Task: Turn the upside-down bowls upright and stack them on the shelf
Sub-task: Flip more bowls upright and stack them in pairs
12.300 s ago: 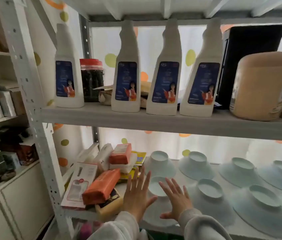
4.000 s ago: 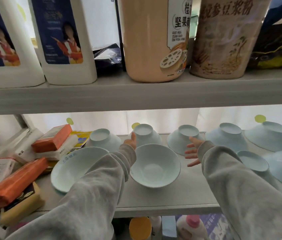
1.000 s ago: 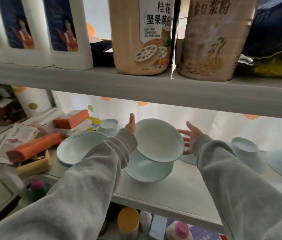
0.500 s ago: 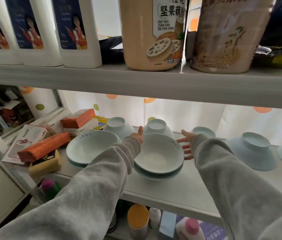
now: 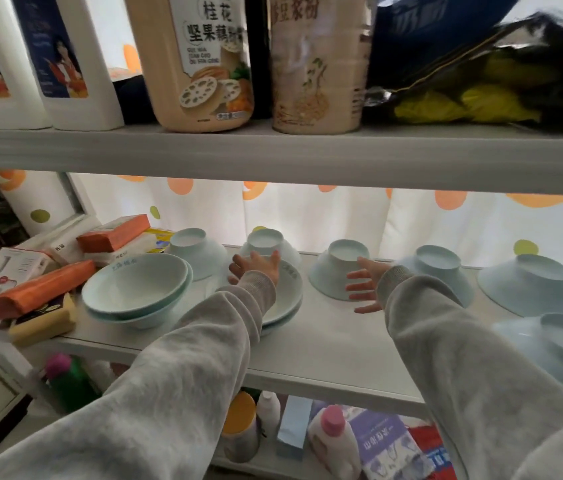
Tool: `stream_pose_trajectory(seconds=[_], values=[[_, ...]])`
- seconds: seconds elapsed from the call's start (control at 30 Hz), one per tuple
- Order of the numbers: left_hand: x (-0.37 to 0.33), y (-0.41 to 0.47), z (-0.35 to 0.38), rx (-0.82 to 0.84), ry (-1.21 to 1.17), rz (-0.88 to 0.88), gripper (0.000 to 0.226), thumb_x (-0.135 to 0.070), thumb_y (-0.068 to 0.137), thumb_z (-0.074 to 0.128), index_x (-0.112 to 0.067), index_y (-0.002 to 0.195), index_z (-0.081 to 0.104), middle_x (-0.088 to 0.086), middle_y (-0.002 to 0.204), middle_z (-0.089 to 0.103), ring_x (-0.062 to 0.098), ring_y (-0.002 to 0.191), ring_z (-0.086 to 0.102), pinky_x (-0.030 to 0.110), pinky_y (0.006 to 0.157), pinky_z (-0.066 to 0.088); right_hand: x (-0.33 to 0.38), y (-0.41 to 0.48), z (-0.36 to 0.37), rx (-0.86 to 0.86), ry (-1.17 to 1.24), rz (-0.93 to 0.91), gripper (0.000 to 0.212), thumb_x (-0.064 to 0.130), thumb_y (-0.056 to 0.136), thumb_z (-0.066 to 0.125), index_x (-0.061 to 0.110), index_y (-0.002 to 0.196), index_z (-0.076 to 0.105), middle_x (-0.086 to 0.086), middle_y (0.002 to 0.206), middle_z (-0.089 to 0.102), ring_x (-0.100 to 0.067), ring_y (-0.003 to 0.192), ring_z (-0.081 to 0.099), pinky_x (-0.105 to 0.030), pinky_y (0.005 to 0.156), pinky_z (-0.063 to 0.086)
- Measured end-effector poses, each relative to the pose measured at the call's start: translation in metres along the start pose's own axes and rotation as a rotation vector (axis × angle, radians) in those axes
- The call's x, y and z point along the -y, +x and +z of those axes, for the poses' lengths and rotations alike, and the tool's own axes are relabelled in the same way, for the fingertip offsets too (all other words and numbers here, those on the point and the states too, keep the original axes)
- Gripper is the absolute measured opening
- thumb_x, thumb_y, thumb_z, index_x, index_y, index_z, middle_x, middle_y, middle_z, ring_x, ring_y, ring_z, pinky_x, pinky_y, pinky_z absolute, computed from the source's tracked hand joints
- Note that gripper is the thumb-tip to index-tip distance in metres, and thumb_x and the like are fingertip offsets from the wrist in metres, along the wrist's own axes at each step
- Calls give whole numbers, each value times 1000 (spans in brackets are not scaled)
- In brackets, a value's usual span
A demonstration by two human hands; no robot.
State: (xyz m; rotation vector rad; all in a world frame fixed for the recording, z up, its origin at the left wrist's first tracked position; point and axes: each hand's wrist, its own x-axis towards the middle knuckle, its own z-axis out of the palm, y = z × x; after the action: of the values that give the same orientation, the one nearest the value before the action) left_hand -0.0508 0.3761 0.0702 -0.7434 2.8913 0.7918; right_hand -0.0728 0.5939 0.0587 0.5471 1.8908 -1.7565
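Note:
Two stacks of upright pale-blue bowls stand on the white shelf (image 5: 325, 348): a left stack (image 5: 134, 289) and a middle stack (image 5: 287, 299), partly hidden by my left sleeve. Several upside-down bowls sit behind and to the right, such as one at the back (image 5: 266, 242), one in the middle (image 5: 337, 268) and one at front right (image 5: 560, 341). My left hand (image 5: 256, 266) hovers open over the far rim of the middle stack. My right hand (image 5: 366, 284) is open with spread fingers, just in front of the middle upside-down bowl.
Orange and white boxes (image 5: 41, 289) crowd the shelf's left end. The upper shelf board (image 5: 273, 154) hangs low overhead, loaded with bottles, tins and bags. Bottles (image 5: 335, 441) stand on the shelf below. A dotted curtain (image 5: 307, 216) closes the back.
Both hands have let go of the upright bowl now resting on the middle stack. My left hand moved forward over its rim; my right hand shifted right toward the middle upside-down bowl.

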Motion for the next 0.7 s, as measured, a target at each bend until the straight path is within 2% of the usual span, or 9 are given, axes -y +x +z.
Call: stream_pose_trajectory(seconds=[0.1,0.17,0.23,0.33,0.43,0.63,0.7], values=[[-24,-26,24,11,-28,82,65,-56,96,24,-16,146,28,16,153,17,35,141,19,46,118,14,-19,-13,-40,-31,33,6,48,50,96,39,9,112,57,-11,98,61,-28,98,58,-49,81,51],[-39,-42,42,37,-27,132,66,-57,96,23,-19,150,21,17,155,12,35,143,15,46,119,12,-31,-21,-66,-59,64,20,48,50,97,36,9,114,54,-10,99,60,-27,101,55,-51,89,49],[-56,-57,61,66,-38,181,64,-57,96,24,-20,149,23,16,153,15,34,142,17,44,119,12,-43,-32,-94,-95,103,22,47,50,98,35,9,116,52,-12,105,59,-28,106,53,-53,96,45],[-82,-77,84,139,-51,230,63,-57,96,25,-20,147,25,16,148,21,32,138,23,43,117,17,-58,-50,-132,-152,158,19,50,50,98,34,10,122,50,-13,120,54,-29,110,52,-53,94,45],[-107,-92,104,221,-27,282,64,-56,96,22,-16,146,25,18,146,23,33,134,28,42,113,22,-73,-67,-166,-226,232,26,54,49,98,35,10,132,46,-12,121,52,-29,111,51,-53,90,45],[-148,-113,138,333,-8,407,64,-58,95,24,-18,145,30,15,147,26,31,138,26,42,116,20,-96,-99,-221,-347,390,21,56,49,99,32,12,140,39,-12,136,48,-29,132,43,-56,100,39],[-157,-117,146,370,7,414,65,-59,95,23,-18,146,29,16,148,24,32,137,26,43,117,19,-101,-105,-230,-373,416,33,56,49,99,33,12,140,39,-12,130,50,-30,131,44,-57,100,39]])
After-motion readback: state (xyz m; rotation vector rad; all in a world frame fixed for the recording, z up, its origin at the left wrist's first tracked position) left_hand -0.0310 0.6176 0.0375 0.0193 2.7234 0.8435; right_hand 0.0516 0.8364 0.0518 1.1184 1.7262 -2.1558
